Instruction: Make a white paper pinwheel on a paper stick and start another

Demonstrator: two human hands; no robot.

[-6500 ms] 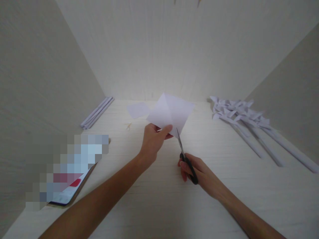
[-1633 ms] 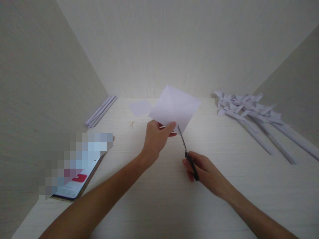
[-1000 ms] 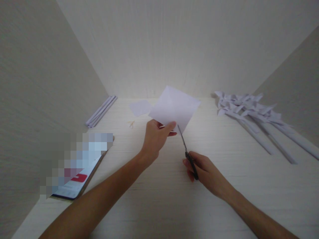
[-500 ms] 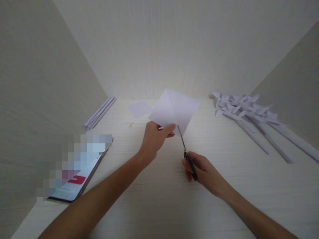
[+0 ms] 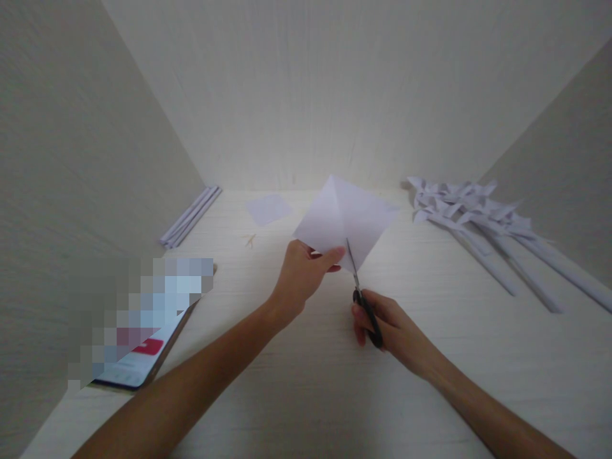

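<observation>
A square sheet of white paper (image 5: 345,213), creased down its middle, is held up with a corner toward me. My left hand (image 5: 308,271) pinches its near left edge, thumb on top and fingers beneath. In my right hand (image 5: 387,322) is a pair of scissors (image 5: 367,315) with black handles; the hand is closed round them. The scissor blades lie at the paper's near corner, along the crease, with one blade showing on top. The other blade is hidden.
A smaller white paper piece (image 5: 269,209) lies behind my left hand, near several thin sticks (image 5: 249,240). Rolled paper tubes (image 5: 192,217) rest at the left wall. A phone (image 5: 157,338) leans at left. Paper pinwheels (image 5: 471,207) on paper stems lie at right.
The paper and my left hand have moved slightly right and toward me. The scissor blades now reach further in along the crease from the near corner.
</observation>
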